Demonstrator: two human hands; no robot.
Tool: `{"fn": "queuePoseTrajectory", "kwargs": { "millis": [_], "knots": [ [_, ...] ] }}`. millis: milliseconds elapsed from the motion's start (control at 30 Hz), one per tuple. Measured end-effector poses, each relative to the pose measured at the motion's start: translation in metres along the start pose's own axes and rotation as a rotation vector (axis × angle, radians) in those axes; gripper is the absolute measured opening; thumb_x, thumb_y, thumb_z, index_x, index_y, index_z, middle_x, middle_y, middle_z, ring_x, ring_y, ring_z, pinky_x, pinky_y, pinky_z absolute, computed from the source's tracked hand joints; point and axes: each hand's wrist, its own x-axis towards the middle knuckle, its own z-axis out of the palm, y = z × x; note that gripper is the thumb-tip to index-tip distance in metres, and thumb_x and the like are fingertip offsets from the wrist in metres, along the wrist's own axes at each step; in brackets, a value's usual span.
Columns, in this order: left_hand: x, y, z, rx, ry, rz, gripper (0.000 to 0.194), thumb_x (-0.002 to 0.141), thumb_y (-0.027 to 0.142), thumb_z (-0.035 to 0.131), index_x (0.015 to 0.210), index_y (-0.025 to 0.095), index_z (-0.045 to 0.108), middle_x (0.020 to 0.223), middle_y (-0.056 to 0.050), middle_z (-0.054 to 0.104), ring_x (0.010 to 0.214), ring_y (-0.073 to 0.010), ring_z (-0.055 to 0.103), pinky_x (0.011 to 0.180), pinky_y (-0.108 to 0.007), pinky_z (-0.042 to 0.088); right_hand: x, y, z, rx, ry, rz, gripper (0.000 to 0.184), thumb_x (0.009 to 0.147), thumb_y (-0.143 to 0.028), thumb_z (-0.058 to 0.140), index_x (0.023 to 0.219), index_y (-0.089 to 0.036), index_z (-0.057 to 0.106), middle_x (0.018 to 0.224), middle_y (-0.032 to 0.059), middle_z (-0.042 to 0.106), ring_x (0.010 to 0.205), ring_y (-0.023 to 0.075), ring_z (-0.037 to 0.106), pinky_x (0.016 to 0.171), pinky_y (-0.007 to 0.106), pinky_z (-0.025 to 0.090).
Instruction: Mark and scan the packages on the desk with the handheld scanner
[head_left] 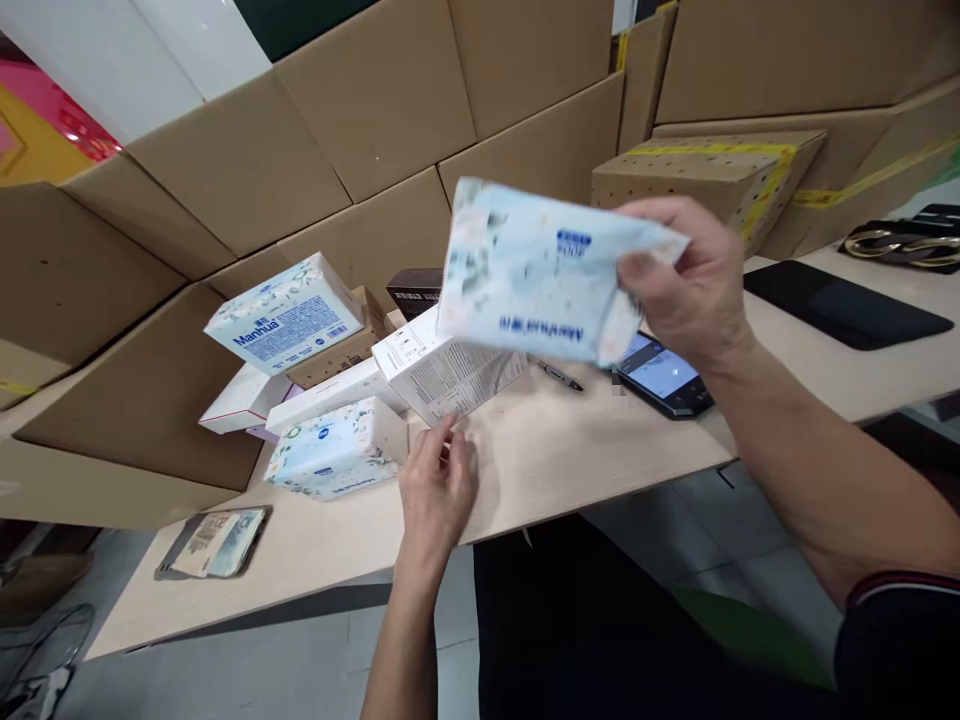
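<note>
My right hand (694, 280) is closed on one end of a soft pack of tissues (529, 275), pale blue with a leaf print and upside-down "Manhua" lettering. It holds the pack in the air over the table. My left hand (439, 480) is low over the table, loosely bent with its fingers partly apart and holding nothing. Its fingertips are at the lower edge of a white printed box (450, 375). Just left of that hand lies a second tissue pack (334, 450). A third tissue pack (285, 318) rests on a brown carton (341, 350) behind.
Tall cardboard panels (382, 110) wall the back and left of the wooden table (525, 470). A pen (561, 377), a lit phone (664, 375) and a black tablet-like slab (847, 300) lie to the right. Banknotes (221, 543) lie on a dark tray at the front left.
</note>
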Motion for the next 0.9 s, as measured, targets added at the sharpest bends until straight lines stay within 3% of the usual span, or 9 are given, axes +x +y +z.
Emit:
{"fn": "queuePoseTrajectory", "kwargs": {
  "millis": [67, 167, 233, 300, 467, 600, 700, 800, 900],
  "knots": [
    [-0.004, -0.002, -0.003, -0.267, 0.036, -0.169, 0.033, 0.092, 0.04, 0.063, 0.119, 0.022, 0.073, 0.103, -0.008, 0.075, 0.09, -0.0191, 0.07, 0.078, -0.029, 0.055, -0.017, -0.006, 0.012, 0.136, -0.154, -0.087, 0.031, 0.088, -0.041, 0.07, 0.114, -0.023, 0.067, 0.112, 0.007, 0.073, 0.099, 0.0194, 0.069, 0.081, 0.033, 0.058],
    [-0.007, -0.006, -0.006, -0.623, 0.133, -0.39, 0.039, 0.085, 0.046, 0.071, 0.117, 0.022, 0.073, 0.109, -0.008, 0.076, 0.104, -0.0232, 0.071, 0.088, -0.033, 0.057, -0.04, -0.008, 0.031, 0.119, -0.501, -0.302, 0.034, 0.086, -0.033, 0.073, 0.117, -0.02, 0.066, 0.124, 0.0131, 0.068, 0.115, 0.0225, 0.065, 0.095, 0.038, 0.055],
    [-0.008, -0.007, -0.007, -0.766, 0.216, -0.472, 0.044, 0.084, 0.05, 0.071, 0.118, 0.022, 0.073, 0.113, -0.008, 0.076, 0.113, -0.0252, 0.069, 0.094, -0.035, 0.055, -0.049, -0.005, 0.04, 0.045, -0.666, -0.402, 0.035, 0.088, -0.033, 0.07, 0.119, -0.018, 0.064, 0.127, 0.0167, 0.065, 0.118, 0.0234, 0.063, 0.097, 0.04, 0.053],
    [-0.01, -0.008, -0.007, -0.791, 0.258, -0.477, 0.044, 0.087, 0.052, 0.068, 0.12, 0.023, 0.072, 0.122, -0.008, 0.074, 0.124, -0.0258, 0.064, 0.103, -0.036, 0.052, -0.054, -0.002, 0.044, 0.009, -0.738, -0.425, 0.04, 0.089, -0.038, 0.069, 0.122, -0.016, 0.062, 0.129, 0.0197, 0.063, 0.12, 0.0247, 0.061, 0.098, 0.042, 0.052],
    [-0.018, -0.01, -0.007, -0.756, 0.202, -0.386, 0.054, 0.096, 0.06, 0.05, 0.131, 0.022, 0.065, 0.137, -0.009, 0.066, 0.137, -0.0262, 0.055, 0.112, -0.037, 0.045, -0.051, 0.0, 0.037, 0.0, -0.768, -0.214, 0.059, 0.094, -0.06, 0.054, 0.127, -0.012, 0.06, 0.122, 0.0181, 0.066, 0.115, 0.0257, 0.061, 0.1, 0.043, 0.049],
    [-0.02, -0.012, -0.008, -0.725, 0.147, -0.391, 0.058, 0.097, 0.064, 0.045, 0.135, 0.023, 0.062, 0.137, -0.01, 0.066, 0.134, -0.0277, 0.058, 0.106, -0.038, 0.051, -0.044, -0.006, 0.031, -0.107, -0.95, 0.134, 0.077, 0.088, -0.075, 0.048, 0.138, -0.017, 0.055, 0.119, 0.0137, 0.069, 0.099, 0.0254, 0.065, 0.083, 0.037, 0.051],
    [-0.021, -0.013, -0.009, -0.677, 0.133, -0.381, 0.055, 0.096, 0.06, 0.049, 0.134, 0.023, 0.063, 0.137, -0.01, 0.066, 0.131, -0.0285, 0.059, 0.103, -0.038, 0.053, -0.04, -0.012, 0.028, -0.055, -1.074, 0.315, 0.079, 0.088, -0.069, 0.054, 0.149, -0.018, 0.045, 0.114, 0.0108, 0.071, 0.084, 0.0202, 0.065, 0.07, 0.031, 0.05],
    [-0.022, -0.012, -0.011, -0.646, 0.165, -0.296, 0.047, 0.095, 0.052, 0.057, 0.13, 0.022, 0.067, 0.132, -0.009, 0.068, 0.128, -0.0284, 0.061, 0.102, -0.037, 0.053, -0.039, -0.017, 0.025, 0.048, -1.075, 0.331, 0.073, 0.085, -0.057, 0.066, 0.146, -0.021, 0.048, 0.124, 0.0096, 0.068, 0.087, 0.0176, 0.065, 0.067, 0.027, 0.051],
    [-0.024, -0.009, -0.012, -0.633, 0.196, -0.109, 0.042, 0.09, 0.041, 0.066, 0.13, 0.026, 0.068, 0.129, -0.008, 0.069, 0.124, -0.0272, 0.061, 0.103, -0.038, 0.051, -0.037, -0.017, 0.019, 0.137, -0.986, 0.277, 0.059, 0.084, -0.052, 0.07, 0.134, -0.022, 0.06, 0.128, 0.0091, 0.066, 0.093, 0.0164, 0.064, 0.069, 0.025, 0.051]
  ]
}}
